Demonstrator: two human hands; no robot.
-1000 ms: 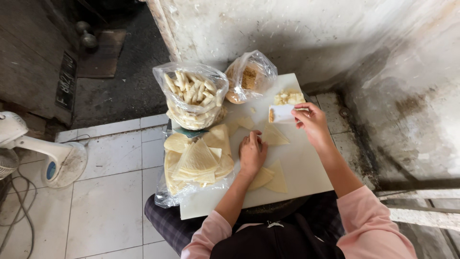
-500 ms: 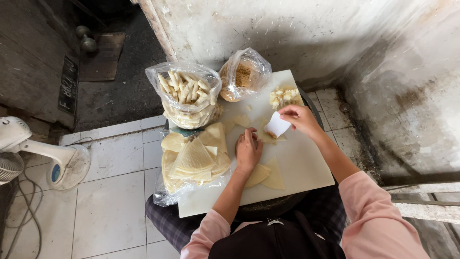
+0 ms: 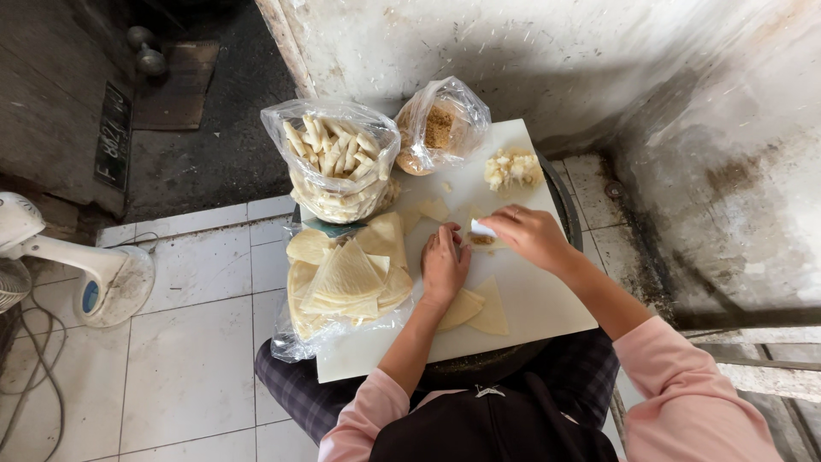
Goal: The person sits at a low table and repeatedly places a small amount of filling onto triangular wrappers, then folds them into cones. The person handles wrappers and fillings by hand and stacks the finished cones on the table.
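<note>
from the head camera i look straight down at a white cutting board (image 3: pixel 547 299) resting across my lap. my left hand (image 3: pixel 443 265) lies flat near the middle of the board, fingers spread loose and pressing on a pale triangular wrapper (image 3: pixel 466 244) that it mostly covers. my right hand (image 3: pixel 530 235) sits just beside it, fingers pinched shut around a small white scraper (image 3: pixel 483 228), whose edge meets a brownish dab of filling (image 3: pixel 481 240) on that wrapper; the contact is small and partly hidden, so i think it touches but can't be sure. just below my left wrist two more loose wrappers (image 3: pixel 481 308) lie flat on the board. to the left, a stack of cut wrappers (image 3: pixel 346 278) sits in an open clear bag at the board's edge. at the far end stand a clear bag of finished pale rolls (image 3: pixel 335 162) and, beside it, a smaller bag of brown crumbly filling (image 3: pixel 440 128). a heap of pale chopped pieces (image 3: pixel 513 168) sits at the far right corner. a white fan (image 3: pixel 60 257) stands on the tiled floor, well apart to the left.
</note>
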